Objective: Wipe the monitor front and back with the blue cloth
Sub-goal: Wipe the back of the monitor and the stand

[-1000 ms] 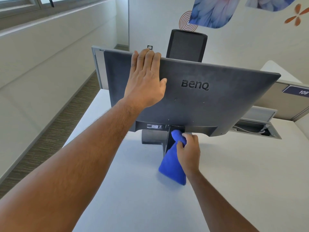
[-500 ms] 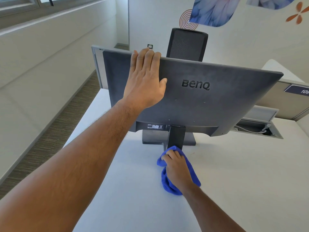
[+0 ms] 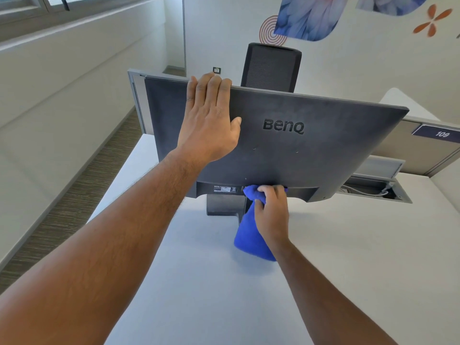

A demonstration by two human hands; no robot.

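Right hand (image 3: 272, 212) fingers curled round the blue cloth (image 3: 251, 235), bunched top of it pressed at the monitor (image 3: 323, 145) lower back edge, where the stand neck meets the panel; rest of cloth hangs down behind the stand (image 3: 224, 205) toward the surface (image 3: 224, 295). Change: half a second ago this hand was down at the foot of the stand with the cloth on the surface, now it is back up at the underside (looks like up-down strokes along the neck). Left hand (image 3: 211, 120) flat on the monitor back, left of the BenQ logo (image 3: 283, 126), fingers straight and together, tips hooked over the top edge, unmoved, bracing. Monitor stands with its back to the camera, screen side hidden. Judgement: back-side wipe in progress, stand area being done; front cannot be assessed. Behind the monitor: chair back (image 3: 271, 68), partition.
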